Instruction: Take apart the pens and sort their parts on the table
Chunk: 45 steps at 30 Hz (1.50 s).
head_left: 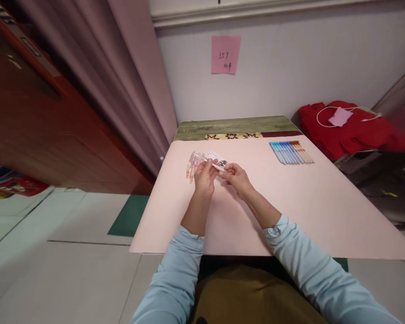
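Both hands work over the pink-topped counter (273,216), left of its middle. Left hand (204,177) and right hand (238,180) meet at one slim white pen (219,168); fingers of both look closed in a pinch, little gap showing, pen held between them just above the surface. Exact left fingertip contact partly hidden. Loose clear and pinkish pieces (191,168) lie just beside the left hand; white sticks with black marks (223,161) lie just behind the hands. Coloured pens (292,153) sit in a neat row at right, well apart. Step in hand seems to be two-handed handling of the single pen; next move calls for a light, steady pinch, clear of the loose pieces.
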Available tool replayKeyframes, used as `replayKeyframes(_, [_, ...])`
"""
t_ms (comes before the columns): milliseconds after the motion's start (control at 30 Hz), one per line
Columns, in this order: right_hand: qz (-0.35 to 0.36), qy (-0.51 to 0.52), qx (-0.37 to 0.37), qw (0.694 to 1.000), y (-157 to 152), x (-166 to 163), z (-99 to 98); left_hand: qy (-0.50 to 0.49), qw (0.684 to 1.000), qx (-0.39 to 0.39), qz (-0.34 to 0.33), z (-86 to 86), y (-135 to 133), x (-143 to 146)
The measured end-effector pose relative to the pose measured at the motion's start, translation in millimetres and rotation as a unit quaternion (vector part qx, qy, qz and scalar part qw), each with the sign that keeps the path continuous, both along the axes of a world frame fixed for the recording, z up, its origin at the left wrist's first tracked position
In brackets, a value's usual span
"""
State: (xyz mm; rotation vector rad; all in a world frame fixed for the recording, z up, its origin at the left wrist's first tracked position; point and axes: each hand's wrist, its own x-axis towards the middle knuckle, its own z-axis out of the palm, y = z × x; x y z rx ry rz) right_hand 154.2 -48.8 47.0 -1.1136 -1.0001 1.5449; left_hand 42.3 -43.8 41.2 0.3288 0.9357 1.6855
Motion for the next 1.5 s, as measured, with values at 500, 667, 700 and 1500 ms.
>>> replayKeyframes(500, [-0.089, -0.186, 0.204, 0.957, 15.8, -12.7, -35.7, 0.017, 0.999, -0.024, 0.012, -13.4, 27.7, -14.4])
replayKeyframes(667, [-0.044, -0.160, 0.116, 0.979, 17.1, -10.8, -40.4, 0.001, 1.000, -0.020, 0.005, -12.4, 22.2, -15.9])
replayKeyframes(700, [-0.011, -0.137, 0.078, 0.988, 17.1, -10.2, -40.9, -0.001, 1.000, -0.016, 0.005, -12.1, 20.8, -15.5])
replayKeyframes(1500, [-0.069, -0.558, 0.254, 0.787, 15.7, -12.1, -40.6, 0.040, 0.983, -0.040, 0.173, -22.0, 24.5, -59.7])
